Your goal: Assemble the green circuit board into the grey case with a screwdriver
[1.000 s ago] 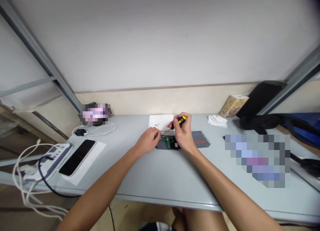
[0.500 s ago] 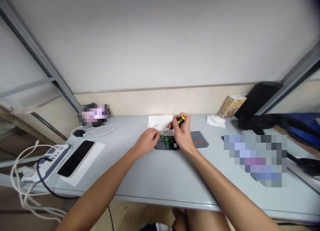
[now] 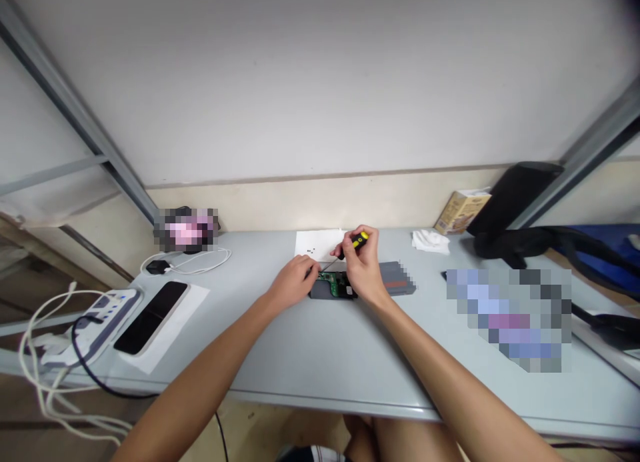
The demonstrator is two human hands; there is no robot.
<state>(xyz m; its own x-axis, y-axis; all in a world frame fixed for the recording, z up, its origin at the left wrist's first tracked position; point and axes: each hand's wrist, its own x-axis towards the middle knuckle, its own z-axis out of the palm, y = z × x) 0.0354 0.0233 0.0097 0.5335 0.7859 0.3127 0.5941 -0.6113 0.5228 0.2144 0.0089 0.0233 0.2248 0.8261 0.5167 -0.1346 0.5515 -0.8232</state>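
A small dark device (image 3: pixel 333 287) with an exposed green circuit board lies on the grey table (image 3: pixel 320 355), near its back middle. My right hand (image 3: pixel 364 269) grips a black and yellow screwdriver (image 3: pixel 356 241), whose thin shaft slants down to the left toward the board. My left hand (image 3: pixel 295 282) rests at the device's left edge with its fingers curled against it. Just behind lies a white paper sheet (image 3: pixel 317 244) with several tiny dark screws on it.
A grey cover piece (image 3: pixel 397 279) lies right of the device. At the left are a phone (image 3: pixel 151 307) on paper, a power strip (image 3: pixel 95 317) and white cables. A crumpled tissue (image 3: pixel 431 241), a cardboard box (image 3: pixel 460 211) and black gear (image 3: pixel 520 239) sit at the right.
Both hands stay at the device with only slight shifts. The view has drifted a little, so everything sits slightly further left.
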